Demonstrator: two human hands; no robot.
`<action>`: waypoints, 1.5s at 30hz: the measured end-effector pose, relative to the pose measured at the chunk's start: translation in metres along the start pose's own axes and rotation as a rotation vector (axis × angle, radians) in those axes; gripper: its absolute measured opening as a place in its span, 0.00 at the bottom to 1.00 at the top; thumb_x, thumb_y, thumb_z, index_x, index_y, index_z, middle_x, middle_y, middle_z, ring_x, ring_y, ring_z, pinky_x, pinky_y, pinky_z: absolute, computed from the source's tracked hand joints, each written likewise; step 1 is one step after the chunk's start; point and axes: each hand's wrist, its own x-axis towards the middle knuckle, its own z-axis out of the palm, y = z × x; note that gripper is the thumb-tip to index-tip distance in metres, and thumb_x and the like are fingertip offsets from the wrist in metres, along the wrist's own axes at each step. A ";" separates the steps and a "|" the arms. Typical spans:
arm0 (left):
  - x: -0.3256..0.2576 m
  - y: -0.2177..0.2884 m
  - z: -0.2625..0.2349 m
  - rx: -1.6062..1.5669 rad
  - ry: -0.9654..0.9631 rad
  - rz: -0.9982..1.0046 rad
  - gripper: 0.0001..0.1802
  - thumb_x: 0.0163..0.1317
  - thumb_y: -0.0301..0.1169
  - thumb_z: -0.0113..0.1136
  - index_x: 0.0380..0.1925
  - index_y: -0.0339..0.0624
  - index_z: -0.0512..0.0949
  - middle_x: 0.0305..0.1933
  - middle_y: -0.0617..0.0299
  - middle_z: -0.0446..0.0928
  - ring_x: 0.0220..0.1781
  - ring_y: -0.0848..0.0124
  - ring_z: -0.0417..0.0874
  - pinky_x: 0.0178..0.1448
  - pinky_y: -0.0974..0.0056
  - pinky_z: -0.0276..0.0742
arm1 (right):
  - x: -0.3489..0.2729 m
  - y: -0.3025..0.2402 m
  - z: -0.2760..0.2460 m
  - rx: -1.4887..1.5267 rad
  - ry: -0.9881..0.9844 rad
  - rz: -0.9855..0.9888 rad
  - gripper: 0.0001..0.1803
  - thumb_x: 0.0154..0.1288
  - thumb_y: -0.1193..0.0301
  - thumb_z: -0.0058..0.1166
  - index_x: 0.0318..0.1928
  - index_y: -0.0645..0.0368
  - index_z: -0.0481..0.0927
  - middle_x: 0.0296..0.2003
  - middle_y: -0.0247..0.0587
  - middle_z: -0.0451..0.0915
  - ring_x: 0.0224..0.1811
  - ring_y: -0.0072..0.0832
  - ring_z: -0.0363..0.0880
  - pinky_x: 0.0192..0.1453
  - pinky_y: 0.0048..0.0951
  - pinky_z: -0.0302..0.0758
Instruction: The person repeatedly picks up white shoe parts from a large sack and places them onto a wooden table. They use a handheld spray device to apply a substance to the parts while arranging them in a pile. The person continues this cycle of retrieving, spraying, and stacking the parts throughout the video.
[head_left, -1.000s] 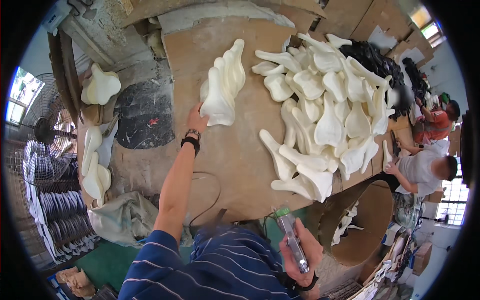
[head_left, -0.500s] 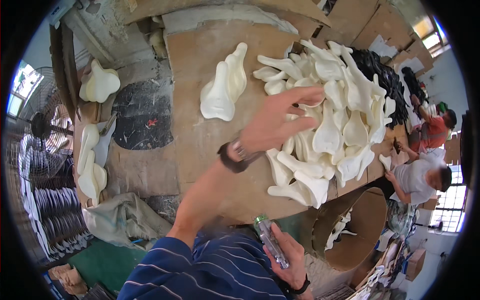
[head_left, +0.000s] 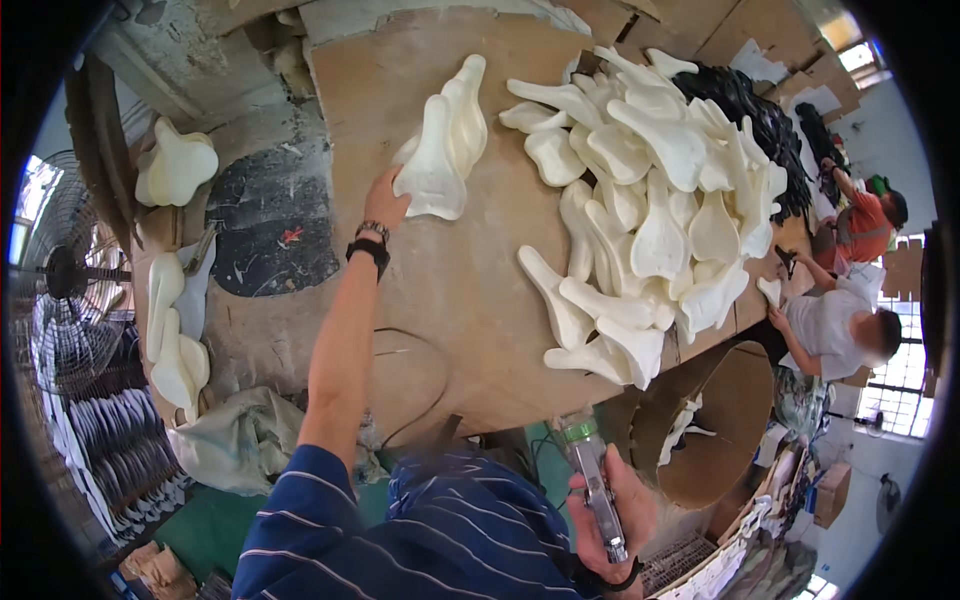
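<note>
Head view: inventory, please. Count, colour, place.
Table: 1, brown, centre
Row of saddle-shaped pieces: at least 2, cream, upper middle
Heap of similar pieces: many, cream, table's right
Side pieces: several, cream, left side
Flat patch: 1, black, left of row
Cloth: 1, greyish, lower left
Fan: 1, dark, far left
Racked pieces: many, grey, below fan
Cardboard drum: 1, brown, lower right
Dark pile: 1, black, behind heap
Co-workers: 2, orange and pale grey tops, far right
Handheld tool: 1, silver with green end, right hand
Striped shirt: 1, blue, bottom
Left hand: 1, black wristband, at row's edge
Right hand: 1, dark wristband, holding tool
</note>
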 end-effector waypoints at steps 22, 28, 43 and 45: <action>-0.009 0.068 -0.079 -0.064 -0.268 -0.160 0.25 0.51 0.35 0.63 0.51 0.39 0.84 0.46 0.46 0.86 0.47 0.51 0.87 0.54 0.56 0.80 | 0.009 -0.024 0.002 0.013 -0.124 0.152 0.34 0.56 0.78 0.69 0.65 0.69 0.76 0.36 0.49 0.85 0.32 0.38 0.84 0.41 0.34 0.79; -0.066 0.012 -0.177 -0.004 -0.100 -0.284 0.23 0.53 0.30 0.63 0.51 0.34 0.83 0.44 0.49 0.86 0.45 0.59 0.87 0.52 0.59 0.80 | 0.027 -0.027 0.012 -0.016 -0.279 0.154 0.33 0.56 0.78 0.69 0.64 0.69 0.76 0.37 0.51 0.84 0.33 0.40 0.84 0.40 0.34 0.79; 0.043 0.037 -0.019 0.021 -0.323 0.190 0.26 0.52 0.37 0.64 0.52 0.40 0.83 0.65 0.43 0.76 0.65 0.47 0.78 0.69 0.55 0.74 | 0.022 -0.037 0.015 -0.025 0.076 0.150 0.28 0.64 0.78 0.64 0.64 0.71 0.76 0.39 0.47 0.87 0.37 0.28 0.86 0.45 0.30 0.83; 0.042 0.071 -0.018 0.017 -0.394 0.128 0.25 0.52 0.38 0.63 0.51 0.40 0.84 0.60 0.44 0.79 0.60 0.48 0.80 0.64 0.53 0.76 | 0.027 -0.038 0.014 -0.035 0.061 0.159 0.29 0.64 0.78 0.65 0.65 0.70 0.76 0.39 0.47 0.87 0.37 0.29 0.86 0.45 0.30 0.82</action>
